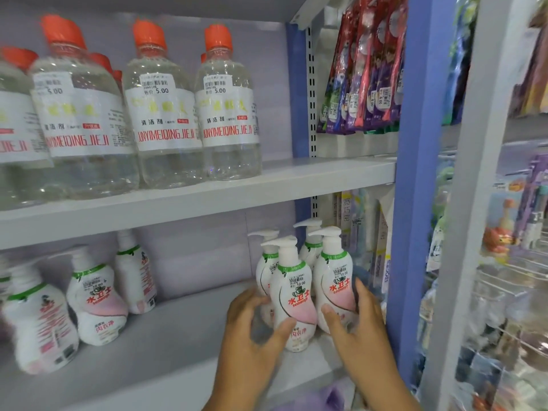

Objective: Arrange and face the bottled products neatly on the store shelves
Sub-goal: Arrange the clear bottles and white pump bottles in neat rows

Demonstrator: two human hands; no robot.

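White pump bottles with pink and green labels stand in a cluster at the right end of the lower shelf (166,345). My left hand (252,327) grips the front left pump bottle (293,295), thumb across its lower front. My right hand (355,321) holds the front right pump bottle (335,280), thumb on its front and fingers round its right side. Two more pump bottles (310,247) stand behind these. Three other pump bottles (95,295) stand loosely at the shelf's left, some turned sideways. Clear bottles with orange caps (166,114) line the upper shelf, labels facing out.
A blue upright post (415,173) bounds the shelf on the right. Hanging toothbrush packs (364,69) fill the bay behind it, with more packaged goods on wire hooks (510,262) further right. A bare stretch of lower shelf lies between the two bottle groups.
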